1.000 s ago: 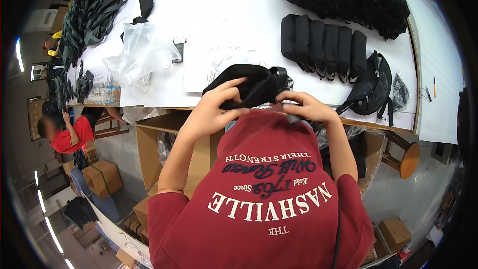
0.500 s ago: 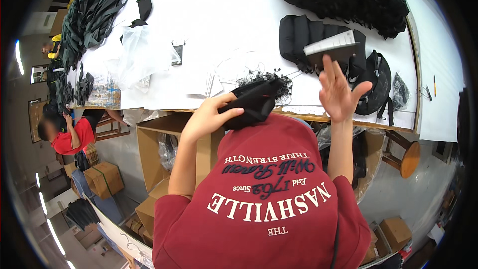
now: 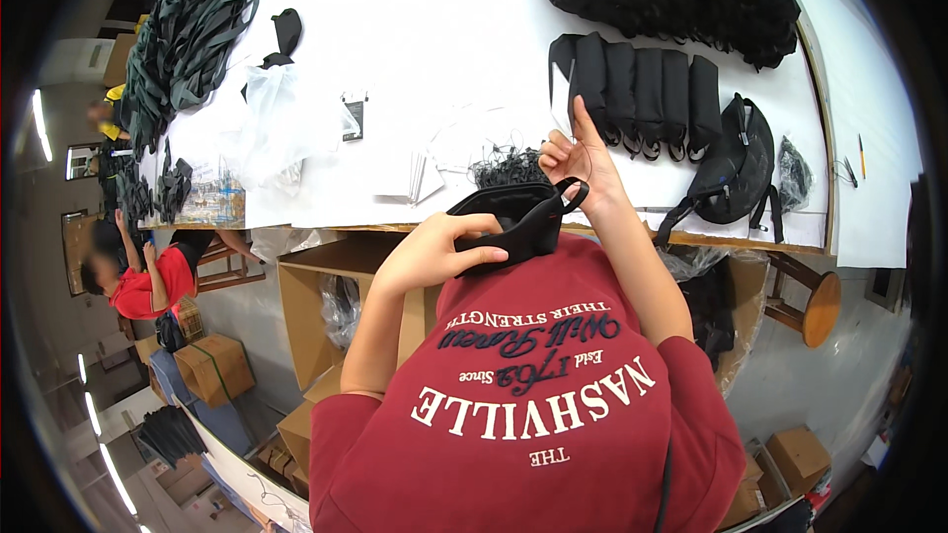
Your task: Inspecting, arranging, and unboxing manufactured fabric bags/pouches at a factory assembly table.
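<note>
Your left hand (image 3: 434, 252) wraps the black pouch (image 3: 518, 222) from the side, fingers curled over its top edge, and holds it up in front of your chest, just short of the table (image 3: 395, 59) edge. Your right hand (image 3: 583, 163) sits at the pouch's far end, index finger straight up, the other fingers bent in; it looks like you pinch a thin thread or loop there, though it is too fine for me to be sure.

Watch that grip. The pouch hangs in the air on the left hand alone, over the open cardboard box (image 3: 306, 306) below, so if those fingers slacken it could drop into the box or to the floor rather than onto the table.

The tangle of thin black strings (image 3: 509, 166) lies just beyond the pouch, close to your right hand. Pull one loose too fast and I'd expect the whole clump to come along, or to snag on the pouch.

The row of folded black pouches (image 3: 642, 84) stands right behind your raised finger. A wide sweep of that hand could knock the near one over and spoil the row.

The white papers (image 3: 420, 173) and the clear plastic bags (image 3: 276, 118) lie loose near the edge; a brush of your left forearm may slide them off.
</note>
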{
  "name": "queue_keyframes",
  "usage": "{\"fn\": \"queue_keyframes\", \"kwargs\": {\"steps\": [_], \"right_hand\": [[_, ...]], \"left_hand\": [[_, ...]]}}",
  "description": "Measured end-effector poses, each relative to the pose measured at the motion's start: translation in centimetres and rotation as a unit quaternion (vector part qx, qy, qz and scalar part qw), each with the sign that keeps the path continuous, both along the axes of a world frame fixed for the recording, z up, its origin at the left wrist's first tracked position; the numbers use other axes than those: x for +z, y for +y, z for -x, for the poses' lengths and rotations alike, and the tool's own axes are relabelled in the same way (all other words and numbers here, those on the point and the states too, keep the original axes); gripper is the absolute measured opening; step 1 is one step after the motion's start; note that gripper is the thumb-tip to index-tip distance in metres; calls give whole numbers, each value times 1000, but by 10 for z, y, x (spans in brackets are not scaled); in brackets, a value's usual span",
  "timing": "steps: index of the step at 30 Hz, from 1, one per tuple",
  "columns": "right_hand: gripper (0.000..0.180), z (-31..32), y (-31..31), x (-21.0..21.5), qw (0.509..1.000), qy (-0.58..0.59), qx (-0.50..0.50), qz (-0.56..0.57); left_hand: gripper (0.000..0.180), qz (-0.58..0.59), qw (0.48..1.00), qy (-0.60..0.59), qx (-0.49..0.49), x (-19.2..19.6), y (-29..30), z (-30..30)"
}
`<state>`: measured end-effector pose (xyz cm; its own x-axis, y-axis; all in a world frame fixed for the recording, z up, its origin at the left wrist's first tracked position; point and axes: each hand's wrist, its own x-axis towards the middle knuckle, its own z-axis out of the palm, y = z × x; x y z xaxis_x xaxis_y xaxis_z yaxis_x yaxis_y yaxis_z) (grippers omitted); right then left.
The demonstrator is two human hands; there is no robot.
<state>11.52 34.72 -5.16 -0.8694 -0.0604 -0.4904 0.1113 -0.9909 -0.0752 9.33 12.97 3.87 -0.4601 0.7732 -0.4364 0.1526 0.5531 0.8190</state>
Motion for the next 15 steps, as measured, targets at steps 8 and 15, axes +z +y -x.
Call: {"fn": "queue_keyframes", "kwargs": {"steps": [8,15], "right_hand": [[24,9,25,-12,801,-16,-162,-576],[21,-5,51,21,713,-4,-155,-684]], "left_hand": [[27,29,999,17,16,8,-5,8],[23,-15,997,68,28,13,1,22]]}}
